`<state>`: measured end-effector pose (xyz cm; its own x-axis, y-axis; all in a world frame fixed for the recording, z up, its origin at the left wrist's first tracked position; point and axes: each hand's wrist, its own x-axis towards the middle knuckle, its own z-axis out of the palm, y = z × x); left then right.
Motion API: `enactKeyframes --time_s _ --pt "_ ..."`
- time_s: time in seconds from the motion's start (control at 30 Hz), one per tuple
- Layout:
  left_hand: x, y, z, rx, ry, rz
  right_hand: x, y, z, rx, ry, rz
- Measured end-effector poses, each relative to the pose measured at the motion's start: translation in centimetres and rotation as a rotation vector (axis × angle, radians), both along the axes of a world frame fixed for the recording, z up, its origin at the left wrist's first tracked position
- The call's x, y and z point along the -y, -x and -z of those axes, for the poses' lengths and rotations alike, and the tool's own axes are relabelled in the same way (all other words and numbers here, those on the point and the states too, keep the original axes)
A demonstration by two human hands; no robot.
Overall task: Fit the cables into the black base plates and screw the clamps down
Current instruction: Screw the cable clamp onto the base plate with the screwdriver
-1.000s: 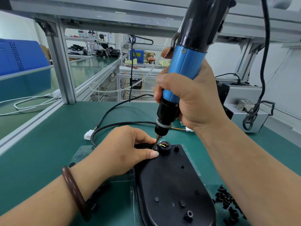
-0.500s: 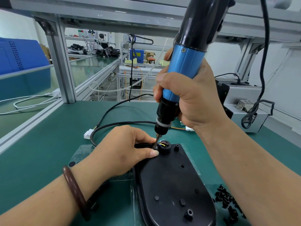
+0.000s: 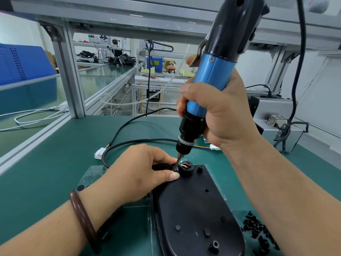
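A black oval base plate lies on the green mat, its far end holding a round socket with coloured wires. A black cable loops from that end to a white connector. My left hand pinches the cable clamp at the plate's far left corner, thumb against the socket. My right hand grips a blue and black electric screwdriver, held nearly upright. Its bit stands on the clamp between my left fingertips.
A pile of several small black screws lies at the right of the plate. A clear plastic sheet lies under the plate. A grey metal box stands at the right rear. An aluminium frame post rises at the left.
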<state>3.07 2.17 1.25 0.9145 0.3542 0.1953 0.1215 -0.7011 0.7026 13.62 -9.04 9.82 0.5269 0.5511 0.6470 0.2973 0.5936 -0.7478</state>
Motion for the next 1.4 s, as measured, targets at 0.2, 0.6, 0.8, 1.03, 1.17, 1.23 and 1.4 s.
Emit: enactKeyframes --time_s 0.2,0.6,0.8,1.03,1.17,1.23,1.4 --pt "0.0 0.1 0.1 0.013 0.001 -0.014 0.0 -0.5 -0.2 -0.096 0.006 0.083" --pt "-0.2 -0.4 -0.3 -0.007 0.148 0.053 0.4 -1.0 -1.0 -0.141 -0.087 0.137" --pt "-0.2 -1.3 -0.3 -0.021 0.265 0.033 1.0 -1.5 -1.6 -0.192 -0.106 0.124" --pt "0.1 -0.5 -0.5 -0.05 0.185 0.05 0.5 -0.8 -0.8 -0.162 -0.05 0.115" --pt "0.1 -0.1 -0.6 -0.064 -0.003 -0.005 0.1 -0.4 -0.3 -0.117 -0.018 0.151" --pt "0.3 0.0 -0.7 -0.043 -0.081 -0.022 0.1 -0.3 -0.2 -0.102 -0.009 0.159" --pt "0.5 0.0 -0.8 -0.047 -0.111 -0.037 0.1 -0.4 0.0 -0.09 -0.006 0.157"
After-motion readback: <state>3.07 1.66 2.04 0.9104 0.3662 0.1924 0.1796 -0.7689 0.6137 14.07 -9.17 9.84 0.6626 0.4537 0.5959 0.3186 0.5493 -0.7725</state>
